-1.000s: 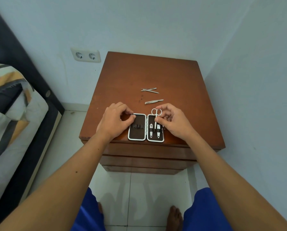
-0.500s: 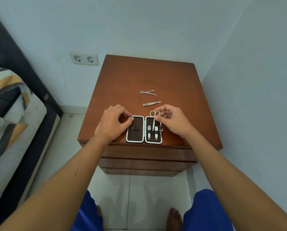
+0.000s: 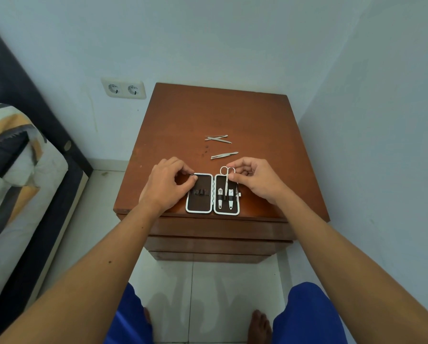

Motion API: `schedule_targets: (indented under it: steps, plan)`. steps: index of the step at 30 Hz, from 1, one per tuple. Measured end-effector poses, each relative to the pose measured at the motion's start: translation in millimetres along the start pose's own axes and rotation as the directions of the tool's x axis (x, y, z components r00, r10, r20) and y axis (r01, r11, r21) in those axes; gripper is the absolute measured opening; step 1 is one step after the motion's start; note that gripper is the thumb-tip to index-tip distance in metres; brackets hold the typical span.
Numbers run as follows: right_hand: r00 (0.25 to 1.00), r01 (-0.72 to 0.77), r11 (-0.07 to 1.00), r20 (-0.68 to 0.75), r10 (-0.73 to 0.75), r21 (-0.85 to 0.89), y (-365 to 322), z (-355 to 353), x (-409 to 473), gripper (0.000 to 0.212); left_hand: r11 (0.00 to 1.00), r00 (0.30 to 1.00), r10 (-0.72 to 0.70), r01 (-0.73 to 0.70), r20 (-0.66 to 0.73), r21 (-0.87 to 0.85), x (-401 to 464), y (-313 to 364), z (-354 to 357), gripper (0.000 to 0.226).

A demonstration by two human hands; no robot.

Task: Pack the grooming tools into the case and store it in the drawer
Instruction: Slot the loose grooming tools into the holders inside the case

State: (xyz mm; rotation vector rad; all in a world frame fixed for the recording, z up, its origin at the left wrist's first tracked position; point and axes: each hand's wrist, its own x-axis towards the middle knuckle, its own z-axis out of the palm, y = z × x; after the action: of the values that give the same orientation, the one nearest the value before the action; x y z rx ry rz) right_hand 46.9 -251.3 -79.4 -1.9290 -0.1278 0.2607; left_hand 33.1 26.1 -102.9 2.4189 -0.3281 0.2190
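Fingers (image 3: 192, 178) pin case (image 3: 199, 193) at nightstand (image 3: 245, 120) front edge; right hand (image 3: 254, 181) pinches scissors (image 3: 226, 178).

No text, label, brand, number or sign can be read anywhere in the view. The open case (image 3: 212, 193) at the near edge of the table (image 3: 257, 125) shows only plain dark lining with a pale rim, with no lettering that can be made out. The small metal tools strapped in its 3 o'clock half are too small to show any stamp. The double wall socket (image 3: 123, 88), toward 10 o'clock from the table, bears no legible marking. The patterned bedding (image 3: 12, 145) at 9 o'clock carries stripes only, no words.
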Motion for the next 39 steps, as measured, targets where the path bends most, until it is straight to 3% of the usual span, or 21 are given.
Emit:
schedule_targets:
  steps: [16, 31, 39]
  plan:
    - [0.997, 0.002, 0.997, -0.071, 0.004, 0.080, 2.5, 1.3, 1.0, 0.023, 1.000, 1.000, 0.013, -0.013, -0.011, -0.007, -0.8, -0.2, -0.1, 0.009]
    - [0.995, 0.027, 0.999, -0.097, -0.025, 0.019, 6.8, 5.2, 1.8, 0.023, 1.000, 1.000, 0.005, -0.005, -0.002, 0.000, -0.6, 0.4, 0.0, 0.010]
    - [0.997, 0.065, 0.991, -0.039, -0.070, -0.120, 4.2, 4.8, -3.4, 0.023, 1.000, 1.000, 0.005, -0.005, -0.002, 0.001, -0.7, 1.6, -0.6, 0.010]
